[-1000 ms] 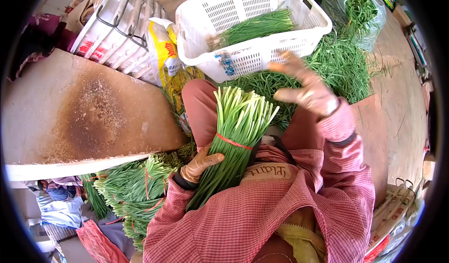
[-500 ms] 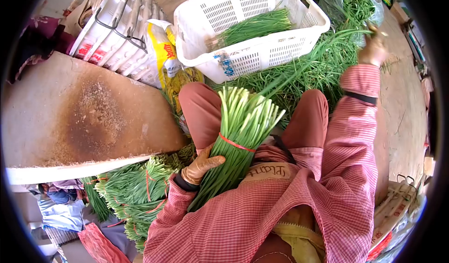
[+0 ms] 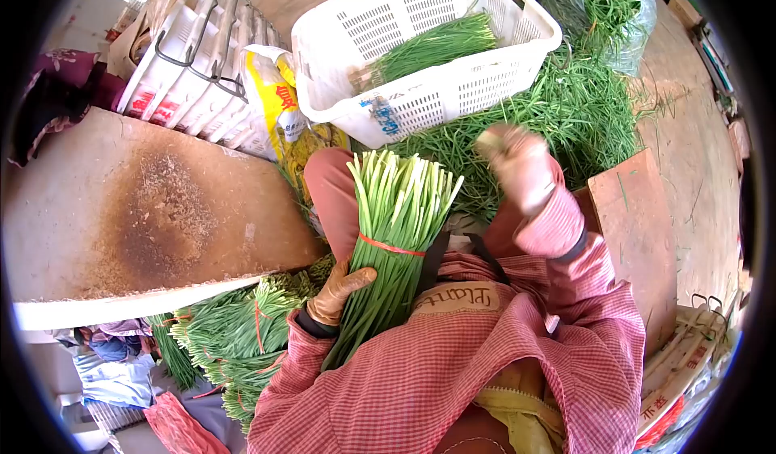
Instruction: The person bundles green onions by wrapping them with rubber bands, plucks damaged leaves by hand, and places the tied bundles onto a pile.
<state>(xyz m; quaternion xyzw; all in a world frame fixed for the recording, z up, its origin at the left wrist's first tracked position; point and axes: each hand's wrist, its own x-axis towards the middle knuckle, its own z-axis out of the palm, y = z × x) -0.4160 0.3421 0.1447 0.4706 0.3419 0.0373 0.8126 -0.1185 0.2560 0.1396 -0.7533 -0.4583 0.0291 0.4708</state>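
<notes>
My left hand (image 3: 341, 294), in a tan glove, is closed around a thick bunch of garlic chives (image 3: 388, 252) with a red tie round its middle. The pale cut ends point up and away from me, while the green leaves run down against my jacket. My right hand (image 3: 521, 167), also gloved, hangs over my right knee, apart from the bunch. Motion smears its fingers, and I cannot make out anything in them. Beyond it spreads a heap of loose green leaves (image 3: 598, 123).
A white plastic basket (image 3: 436, 90) with a bundle of chives (image 3: 440, 46) inside stands ahead. Tied bunches (image 3: 234, 325) are piled at my left, below a stained board (image 3: 162, 212). A yellow-and-white bag (image 3: 275, 98) leans beside the basket. Another board (image 3: 638, 228) is at my right.
My right hand has swung back from the far right, where long green leaves trailed from it, to above my right knee. The bunch in my left hand has shifted slightly left and is more upright.
</notes>
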